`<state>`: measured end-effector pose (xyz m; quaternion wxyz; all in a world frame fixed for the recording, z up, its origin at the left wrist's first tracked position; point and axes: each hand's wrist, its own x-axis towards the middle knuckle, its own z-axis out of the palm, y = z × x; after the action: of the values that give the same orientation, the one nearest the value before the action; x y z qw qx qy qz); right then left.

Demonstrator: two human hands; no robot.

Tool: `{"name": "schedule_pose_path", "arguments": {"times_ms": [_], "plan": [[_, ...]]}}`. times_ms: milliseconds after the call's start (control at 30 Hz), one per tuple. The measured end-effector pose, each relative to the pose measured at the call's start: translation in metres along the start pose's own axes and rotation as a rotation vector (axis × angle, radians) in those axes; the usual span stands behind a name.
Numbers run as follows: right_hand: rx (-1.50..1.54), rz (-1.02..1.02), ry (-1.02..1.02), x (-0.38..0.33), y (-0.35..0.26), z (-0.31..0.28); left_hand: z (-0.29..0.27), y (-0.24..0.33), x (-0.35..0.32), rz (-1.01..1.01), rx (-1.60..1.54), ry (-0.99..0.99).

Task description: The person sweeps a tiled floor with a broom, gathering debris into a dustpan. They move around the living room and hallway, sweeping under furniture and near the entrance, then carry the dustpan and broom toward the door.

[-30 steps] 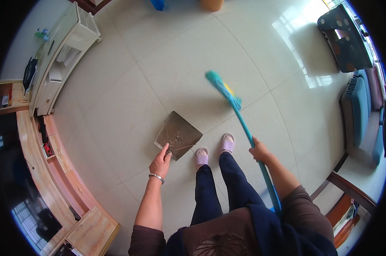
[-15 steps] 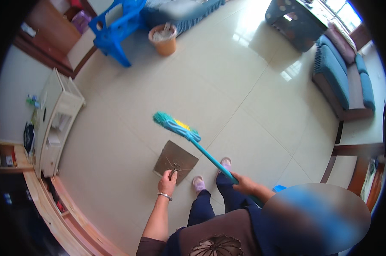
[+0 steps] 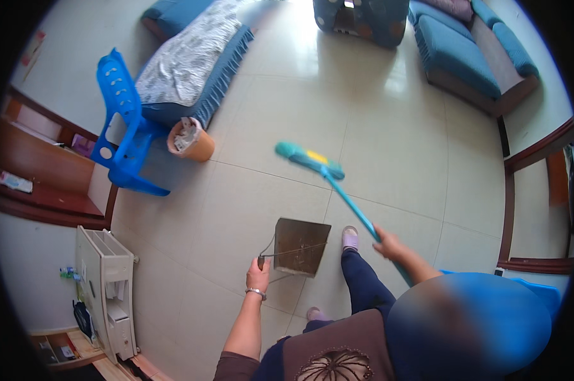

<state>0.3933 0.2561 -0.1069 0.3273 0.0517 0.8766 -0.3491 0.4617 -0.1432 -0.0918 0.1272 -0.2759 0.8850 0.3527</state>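
Observation:
My left hand (image 3: 258,278) is closed round the grip of a metal dustpan (image 3: 301,244) with a wire handle. The pan is low in front of me, left of my forward foot; whether it touches the floor I cannot tell. Small specks of debris show inside it. A broom (image 3: 352,204) with a turquoise stick is gripped in my right hand (image 3: 392,244). Its green and yellow head (image 3: 309,160) points away, beyond the dustpan, and is slightly blurred. The lower end of the stick passes back under my right forearm.
At left stand a blue plastic chair (image 3: 134,155) and an orange bin (image 3: 199,146) with waste, beside a covered couch (image 3: 179,76). A white cabinet (image 3: 103,279) lines the left wall. Far right is a blue sofa (image 3: 455,57); a dark covered table (image 3: 363,22) stands ahead.
My view has turned right and moved forward, with one foot stepping ahead. The dustpan has swung to the right of my left hand. The broom head has moved right and farther out.

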Motion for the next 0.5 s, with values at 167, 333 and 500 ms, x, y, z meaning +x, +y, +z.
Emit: {"name": "schedule_pose_path", "arguments": {"times_ms": [167, 333, 500], "plan": [[0.127, 0.155, 0.009, 0.129, -0.027, -0.085, 0.048, 0.085, 0.097, -0.011, 0.203, -0.077], [0.102, 0.196, -0.029, 0.233, -0.034, -0.108, 0.064, 0.148, 0.183, 0.038, 0.329, -0.095], [0.169, 0.196, -0.252, 0.274, -0.013, -0.022, 0.094, 0.173, 0.235, 0.058, 0.329, -0.101]]}}
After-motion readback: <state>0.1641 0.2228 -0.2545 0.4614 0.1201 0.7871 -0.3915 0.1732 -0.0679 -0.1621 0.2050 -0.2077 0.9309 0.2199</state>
